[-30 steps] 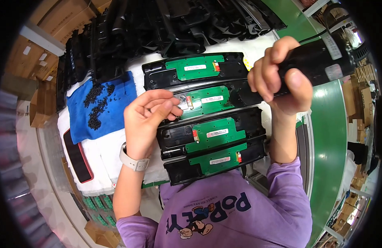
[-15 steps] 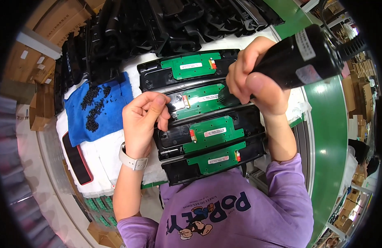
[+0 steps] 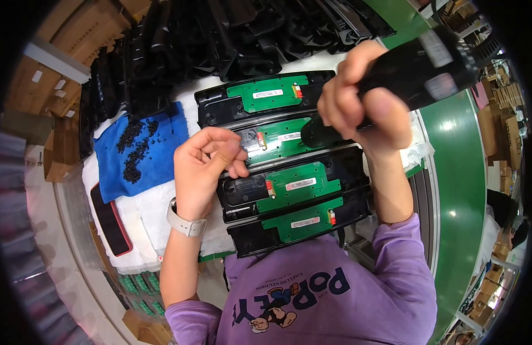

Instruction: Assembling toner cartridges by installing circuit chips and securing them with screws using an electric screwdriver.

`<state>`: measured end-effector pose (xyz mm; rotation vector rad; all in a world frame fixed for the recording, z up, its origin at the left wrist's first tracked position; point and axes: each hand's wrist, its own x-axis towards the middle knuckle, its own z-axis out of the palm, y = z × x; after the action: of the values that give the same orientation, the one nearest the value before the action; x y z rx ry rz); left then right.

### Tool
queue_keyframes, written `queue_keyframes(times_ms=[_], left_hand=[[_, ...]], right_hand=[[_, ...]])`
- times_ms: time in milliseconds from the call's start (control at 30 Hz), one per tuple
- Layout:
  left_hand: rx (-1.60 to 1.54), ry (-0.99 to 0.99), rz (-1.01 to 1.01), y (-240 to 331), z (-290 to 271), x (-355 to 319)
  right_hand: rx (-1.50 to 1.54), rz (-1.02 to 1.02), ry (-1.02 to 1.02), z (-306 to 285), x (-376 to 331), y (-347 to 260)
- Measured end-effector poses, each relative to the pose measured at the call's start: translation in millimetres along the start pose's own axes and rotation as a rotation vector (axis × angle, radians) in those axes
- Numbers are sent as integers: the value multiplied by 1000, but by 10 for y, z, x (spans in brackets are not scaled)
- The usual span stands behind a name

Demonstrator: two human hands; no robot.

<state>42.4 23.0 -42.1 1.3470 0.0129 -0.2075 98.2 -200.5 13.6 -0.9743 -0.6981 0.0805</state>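
While a white-covered tabletop (image 3: 145,227) carries everything, a heap of black plastic parts (image 3: 237,40) crowds its far side, and the person's purple shirt (image 3: 358,299) closes off the near edge. Between them lie four black panels (image 3: 251,237) in close rows, with little gap from one to the next; open white room shows mainly to their left, near a blue cloth (image 3: 108,172). Above the second panel (image 3: 272,150) from the far side hangs the front of a black power tool (image 3: 412,69); whether its tip touches cannot be told. The right hand (image 3: 364,98) wraps firmly round this tool, and the left hand (image 3: 208,155) hovers at the panel's left end, loosely curled, thumb near the fingers; whether it pinches anything is unclear. A red-edged phone (image 3: 111,221) lies by the left edge. Dark lettering crosses the shirt; pale stickers (image 3: 441,86) on the tool are blurred. Green circuit boards (image 3: 300,198) bear small white or pinkish labels (image 3: 268,94) and red-and-white connectors (image 3: 270,188). Tiny black screws (image 3: 134,149) lie scattered on the cloth.
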Motion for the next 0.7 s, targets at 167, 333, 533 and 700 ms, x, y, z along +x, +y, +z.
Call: queue_keyframes(times_ms=[167,333,533,700], left_hand=[[-78,-74,-78,73,144,-51],[-75,-171,-67,54,217,-90],[-94,-175,-60,2,208,-86],[-104,-145,-25,-9,212,-78]], right_hand=[[293,-154,-142,-12,77,-122],[337,-172,-29,58,24,-103],[296,-151,-27,85,0,-32],[280,-151,-3,101,-14,-49]])
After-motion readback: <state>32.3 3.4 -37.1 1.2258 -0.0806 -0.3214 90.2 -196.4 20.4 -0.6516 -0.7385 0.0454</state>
